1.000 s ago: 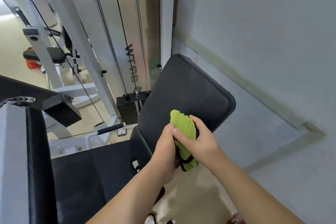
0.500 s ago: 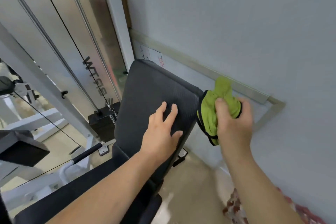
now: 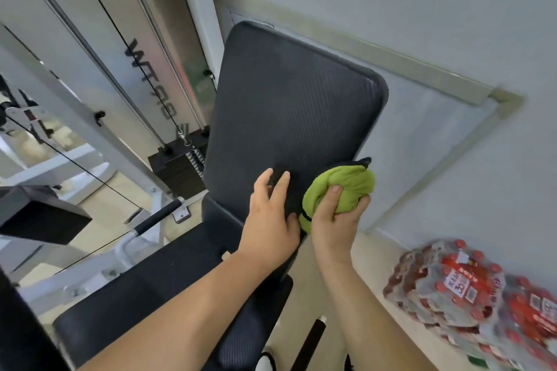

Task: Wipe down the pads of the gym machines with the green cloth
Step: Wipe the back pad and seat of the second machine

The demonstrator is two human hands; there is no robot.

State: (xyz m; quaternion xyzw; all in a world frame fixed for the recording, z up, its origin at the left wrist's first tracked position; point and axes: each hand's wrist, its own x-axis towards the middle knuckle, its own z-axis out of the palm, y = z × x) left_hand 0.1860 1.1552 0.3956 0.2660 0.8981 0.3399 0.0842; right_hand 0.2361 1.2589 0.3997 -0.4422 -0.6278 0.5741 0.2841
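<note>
A black back pad (image 3: 289, 111) stands tilted up in the middle of the view, with a black seat pad (image 3: 168, 277) below it. My left hand (image 3: 271, 220) lies flat on the lower part of the back pad, fingers spread. My right hand (image 3: 334, 220) grips a bunched green cloth (image 3: 340, 187) with black trim, pressed against the pad's lower right edge.
A grey wall (image 3: 422, 9) with a metal rail runs close behind the pad on the right. A shrink-wrapped pack of red-capped bottles (image 3: 470, 289) lies on the floor at right. A weight stack (image 3: 177, 166), cables and white frame bars stand at left.
My right hand has brought the cloth down from the pad's upper right side to its lower right edge. My left hand stays flat on the pad. The view has tipped downward.
</note>
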